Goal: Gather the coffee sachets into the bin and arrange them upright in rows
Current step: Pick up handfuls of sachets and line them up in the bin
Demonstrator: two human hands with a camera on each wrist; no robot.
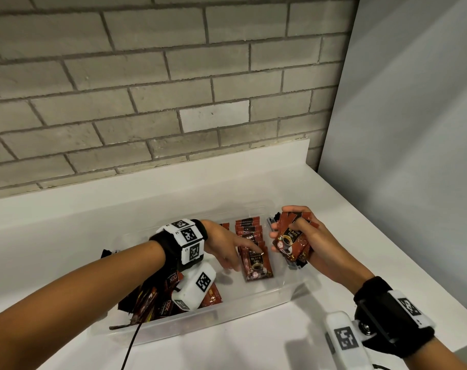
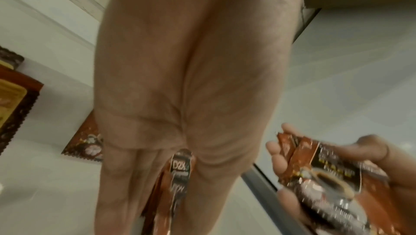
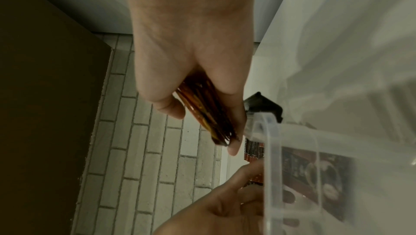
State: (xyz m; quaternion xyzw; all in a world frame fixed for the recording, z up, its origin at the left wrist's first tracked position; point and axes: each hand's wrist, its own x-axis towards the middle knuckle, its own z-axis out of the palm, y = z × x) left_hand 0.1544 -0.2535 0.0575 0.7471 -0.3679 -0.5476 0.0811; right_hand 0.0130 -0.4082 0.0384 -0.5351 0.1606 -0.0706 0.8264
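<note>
A clear plastic bin (image 1: pixel 256 303) stands on the white counter. Inside it, a row of upright red-brown coffee sachets (image 1: pixel 249 233) runs front to back. My left hand (image 1: pixel 235 252) reaches into the bin with straight fingers, the index tip touching the top of the front sachet (image 1: pixel 256 265). A loose pile of sachets (image 1: pixel 152 300) lies at the bin's left end under my wrist. My right hand (image 1: pixel 288 228) grips a stack of sachets (image 1: pixel 289 240) over the bin's right end. The stack (image 3: pixel 207 114) shows edge-on in the right wrist view, and blurred (image 2: pixel 333 176) in the left wrist view.
A brick wall (image 1: pixel 147 89) rises behind the counter and a grey panel (image 1: pixel 413 129) closes the right side. A black and grey object (image 1: pixel 293 263) lies under my right hand by the bin's right rim (image 3: pixel 272 141). A thin black cable (image 1: pixel 129 345) hangs at the front.
</note>
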